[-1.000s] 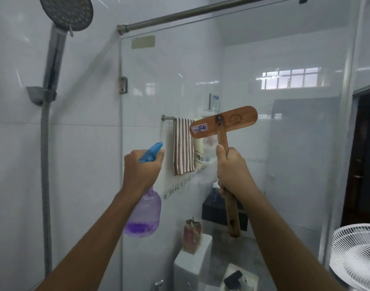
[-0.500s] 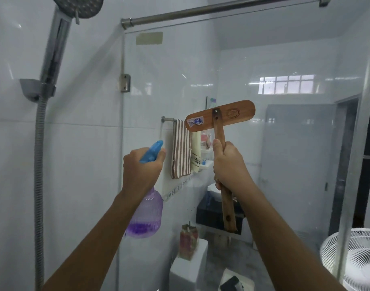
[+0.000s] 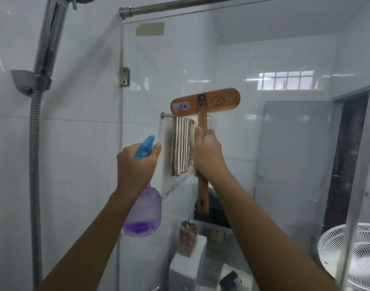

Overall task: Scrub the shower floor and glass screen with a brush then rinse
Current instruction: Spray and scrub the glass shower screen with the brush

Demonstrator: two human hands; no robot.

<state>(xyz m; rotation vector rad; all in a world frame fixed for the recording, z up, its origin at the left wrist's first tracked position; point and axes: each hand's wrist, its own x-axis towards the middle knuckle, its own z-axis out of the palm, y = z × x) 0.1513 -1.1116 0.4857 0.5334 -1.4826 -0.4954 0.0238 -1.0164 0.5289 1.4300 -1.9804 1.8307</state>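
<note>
The brush [image 3: 205, 101] is in the middle of the picture, a little above the centre; its wooden back faces us, so the bristles point away toward the glass screen [image 3: 284, 143]; I cannot tell if they touch the glass. The brush head lies sideways, left to right, with its right end a bit higher; the long handle runs nearly straight up and down under it. The right hand [image 3: 209, 156] is wrapped tight round the handle, about halfway down, with the thumb pointing up along it; so the head sits right above that hand, and this is the hand that will move it; I think the next rub goes along the glass.

The left hand [image 3: 135, 164] is to the left and a bit lower; its fingers are curled round the neck of a purple spray bottle [image 3: 144, 213] with a blue top. Behind the glass hangs a striped towel [image 3: 181, 145]; a shower hose [image 3: 34, 154] runs down the left side; a white fan [image 3: 347, 248] is at the lower right.

Half a second ago the brush head was level with the towel rail and leaned more; now it is higher than the rail and the handle stands straighter; the bottle hand has hardly moved.
</note>
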